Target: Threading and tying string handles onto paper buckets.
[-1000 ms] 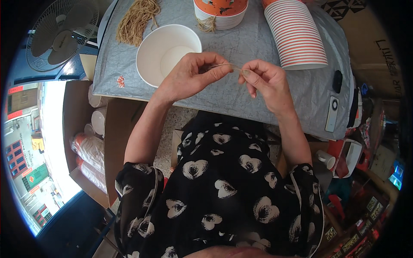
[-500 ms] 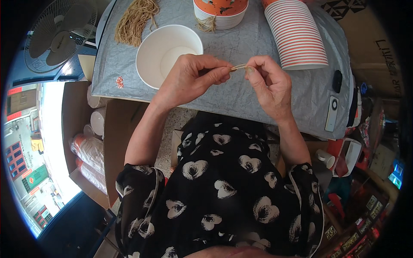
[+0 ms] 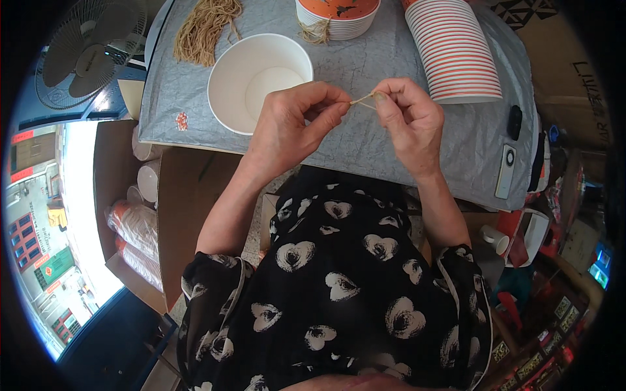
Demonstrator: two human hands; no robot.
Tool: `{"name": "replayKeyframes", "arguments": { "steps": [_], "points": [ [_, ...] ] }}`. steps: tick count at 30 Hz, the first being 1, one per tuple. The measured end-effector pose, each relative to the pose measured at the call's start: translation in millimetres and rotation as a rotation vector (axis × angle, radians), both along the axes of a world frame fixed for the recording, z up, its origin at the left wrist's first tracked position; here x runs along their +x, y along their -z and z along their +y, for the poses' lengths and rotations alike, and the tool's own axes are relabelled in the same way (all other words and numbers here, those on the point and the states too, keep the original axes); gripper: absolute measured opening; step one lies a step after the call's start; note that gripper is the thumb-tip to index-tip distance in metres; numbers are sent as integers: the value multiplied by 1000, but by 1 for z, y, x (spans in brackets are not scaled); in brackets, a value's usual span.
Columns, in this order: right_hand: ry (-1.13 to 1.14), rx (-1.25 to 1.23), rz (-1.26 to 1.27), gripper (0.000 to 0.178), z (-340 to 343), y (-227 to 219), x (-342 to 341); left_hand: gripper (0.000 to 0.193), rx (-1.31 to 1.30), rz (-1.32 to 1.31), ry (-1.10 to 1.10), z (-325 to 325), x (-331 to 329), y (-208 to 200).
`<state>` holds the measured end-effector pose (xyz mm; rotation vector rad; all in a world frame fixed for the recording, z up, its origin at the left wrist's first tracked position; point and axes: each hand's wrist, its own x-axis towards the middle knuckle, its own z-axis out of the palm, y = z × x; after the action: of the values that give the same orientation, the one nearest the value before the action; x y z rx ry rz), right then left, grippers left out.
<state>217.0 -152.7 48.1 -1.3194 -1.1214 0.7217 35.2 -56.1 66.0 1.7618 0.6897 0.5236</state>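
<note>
A thin tan piece of twine [image 3: 362,100] stretches between my two hands above the table's near part. My left hand [image 3: 293,124] pinches one end between thumb and forefinger. The other end is gripped the same way by my right hand [image 3: 409,124]; the part inside the fingers is hidden. Behind my left hand a large white paper tub [image 3: 225,81] leans with its mouth toward me. A bundle of tan twine [image 3: 202,32] lies at the far left of the table. More twine [image 3: 315,31] hangs by a stack of orange-printed tubs [image 3: 345,26] at the far middle.
A long stack of red-rimmed white tubs [image 3: 456,55] lies at the far right on the grey table cover [image 3: 365,146]. A remote control [image 3: 505,171] and a black object [image 3: 514,122] are near the right edge. Left below stands a carton [image 3: 189,202] with wrapped tubs; a fan [image 3: 91,62] is beyond.
The twine now forms a wider narrow loop between my hands. My right hand has risen slightly, and my left fingers have shifted a little. The view has moved slightly.
</note>
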Motion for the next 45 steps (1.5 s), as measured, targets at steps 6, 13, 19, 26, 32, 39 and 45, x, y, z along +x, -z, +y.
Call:
{"name": "replayKeyframes", "arguments": {
  "steps": [6,13,19,26,32,39,45],
  "points": [
    [-185,-190,533,15,4,3,8,9,232,-125,-57,-7,3,12],
    [-153,-147,439,14,9,11,-1,8,327,-129,-49,-9,3,17],
    [-215,-221,551,11,9,8,-1,9,312,-132,-71,-11,2,18],
    [-241,-284,704,9,9,8,-2,14,186,-190,-174,-18,4,21],
    [-246,-353,696,9,11,8,-2,13,416,-197,-157,-15,3,24],
    [-266,-382,629,14,13,3,0,11,323,-216,-161,-10,-1,26],
    [-133,-96,285,14,8,11,-3,12,-340,-221,-130,0,-5,14]
  ]
}}
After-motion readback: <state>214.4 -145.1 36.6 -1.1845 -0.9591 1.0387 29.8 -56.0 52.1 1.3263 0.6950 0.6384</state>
